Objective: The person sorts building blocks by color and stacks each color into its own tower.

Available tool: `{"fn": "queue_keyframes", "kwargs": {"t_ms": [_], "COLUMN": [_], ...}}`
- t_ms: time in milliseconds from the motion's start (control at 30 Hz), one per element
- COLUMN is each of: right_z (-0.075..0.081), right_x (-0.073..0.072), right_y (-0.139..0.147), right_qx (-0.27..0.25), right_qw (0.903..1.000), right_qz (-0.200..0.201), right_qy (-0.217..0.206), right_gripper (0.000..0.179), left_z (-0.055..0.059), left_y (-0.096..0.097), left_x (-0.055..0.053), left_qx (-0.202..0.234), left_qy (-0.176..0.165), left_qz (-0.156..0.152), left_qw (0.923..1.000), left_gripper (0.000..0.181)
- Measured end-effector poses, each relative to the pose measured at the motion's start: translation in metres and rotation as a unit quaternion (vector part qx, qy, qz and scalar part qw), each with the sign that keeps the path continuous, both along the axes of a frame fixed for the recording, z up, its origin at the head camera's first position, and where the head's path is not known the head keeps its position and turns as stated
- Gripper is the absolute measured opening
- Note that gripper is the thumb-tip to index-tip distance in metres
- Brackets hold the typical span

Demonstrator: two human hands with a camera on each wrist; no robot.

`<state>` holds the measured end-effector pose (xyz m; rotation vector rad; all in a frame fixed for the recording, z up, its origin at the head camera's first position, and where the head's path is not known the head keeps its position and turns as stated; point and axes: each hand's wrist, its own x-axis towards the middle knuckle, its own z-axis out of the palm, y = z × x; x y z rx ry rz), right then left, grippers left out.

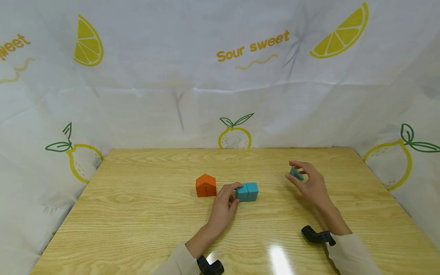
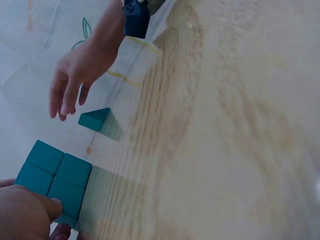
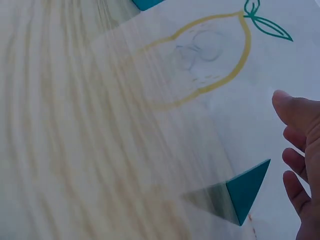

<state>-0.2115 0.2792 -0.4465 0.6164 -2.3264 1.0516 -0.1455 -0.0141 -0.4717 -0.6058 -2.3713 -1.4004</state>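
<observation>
My left hand (image 1: 221, 210) grips the left end of a group of blue cubes (image 1: 252, 191), which sit side by side on the table. In the left wrist view its thumb (image 2: 54, 207) presses one face of the cubes (image 2: 72, 170), and other fingertips show at the bottom edge. To the right, my right hand (image 1: 312, 187) hovers around a blue triangular block (image 1: 296, 174) with thumb and fingers spread. The right wrist view shows the triangular block (image 3: 246, 192) standing on the table, apart from the right hand's fingers (image 3: 295, 165).
An orange house-shaped group of blocks (image 1: 206, 186) stands left of my left hand. The wooden table (image 1: 137, 214) ends at a white cloth (image 1: 154, 114) with lemon prints, which hangs behind and at both sides. Black straps with cameras (image 1: 317, 235) sit at the wrists.
</observation>
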Motion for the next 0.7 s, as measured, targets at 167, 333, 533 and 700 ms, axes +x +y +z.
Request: {"fn": "queue_keyframes", "kwargs": {"t_ms": [167,333,533,700], "right_z": [-0.006,-0.01,-0.014,-0.017], "right_x": [-0.003,-0.004,-0.004,-0.005], "right_y": [0.012,0.018,0.02,0.022], "right_qx": [0.028,0.044,0.049,0.059], "right_qw": [0.999,0.9971,0.9955,0.9945], "right_qz": [-0.024,-0.028,-0.024,-0.028], "right_qy": [-0.025,-0.055,-0.077,-0.082], "right_gripper": [0.052,0.054,0.055,0.054], "left_z": [0.001,0.0,-0.001,-0.002], "left_y": [0.0,0.0,0.0,0.0], "left_x": [0.0,0.0,-0.001,-0.001], "left_qx": [-0.001,0.0,-0.001,-0.002], "left_qy": [-0.002,-0.001,0.001,0.0], "left_qz": [0.0,0.001,0.001,0.002], "left_qw": [1.0,1.0,1.0,1.0], "left_gripper": [0.051,0.052,0.053,0.053]}}
